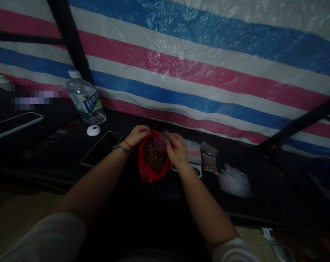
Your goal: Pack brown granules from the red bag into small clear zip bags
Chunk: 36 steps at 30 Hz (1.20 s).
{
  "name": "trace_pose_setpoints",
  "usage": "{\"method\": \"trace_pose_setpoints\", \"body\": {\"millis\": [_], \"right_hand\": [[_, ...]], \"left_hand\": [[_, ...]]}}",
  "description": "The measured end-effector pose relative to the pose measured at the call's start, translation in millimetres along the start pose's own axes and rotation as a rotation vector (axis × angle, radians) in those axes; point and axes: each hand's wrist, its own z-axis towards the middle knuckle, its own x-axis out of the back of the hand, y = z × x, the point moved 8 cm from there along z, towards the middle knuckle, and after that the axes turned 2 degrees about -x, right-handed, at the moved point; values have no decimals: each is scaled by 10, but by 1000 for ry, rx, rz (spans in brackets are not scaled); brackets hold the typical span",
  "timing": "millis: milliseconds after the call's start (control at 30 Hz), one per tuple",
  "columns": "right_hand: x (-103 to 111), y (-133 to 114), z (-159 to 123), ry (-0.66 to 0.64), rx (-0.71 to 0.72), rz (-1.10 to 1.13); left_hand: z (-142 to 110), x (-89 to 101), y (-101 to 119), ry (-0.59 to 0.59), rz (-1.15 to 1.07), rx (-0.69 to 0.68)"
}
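A red plastic bag (151, 177) stands open on the black table, filled with small brown pieces (154, 154) that look like seeds or beans. Fingers bent at its upper left rim, my left hand (139, 135) grips the red bag. Over the bag's right side, my right hand (178, 150) is closed on a small clear plastic bag (161, 142), whose lower part reaches above the brown pieces. Partly hidden behind my right hand is a white scale (194, 153). Right of it lie two small zip bags (210, 162) with brown contents.
A heap of clear zip bags (234, 181) lies at the right. To the left are a dark phone (102, 148), a white earphone case (93, 130) and a clear bottle (87, 100). Another phone (16, 125) rests farther left. Striped sheeting (194, 69) hangs behind, with black metal bars.
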Motion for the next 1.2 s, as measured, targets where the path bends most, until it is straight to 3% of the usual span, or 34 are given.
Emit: {"method": "trace_pose_setpoints", "body": {"millis": [167, 433, 533, 633, 800, 933, 1200], "right_hand": [[49, -4, 3, 70, 12, -9], [29, -10, -6, 17, 2, 68], [53, 45, 1, 53, -76, 138], [51, 181, -15, 109, -258, 284], [-33, 347, -67, 155, -510, 519], [-35, 413, -74, 182, -572, 586], [17, 448, -27, 117, -492, 410]], "left_hand": [[-2, -4, 10, -1, 21, 0], [4, -5, 11, 11, 55, 2], [12, 39, 54, 64, 58, -49], [-10, 81, 251, 102, 103, -218], [-156, -172, 627, -154, 272, -527], [-217, -352, 676, -274, 379, -524], [-221, -433, 684, -308, 474, -522]]}}
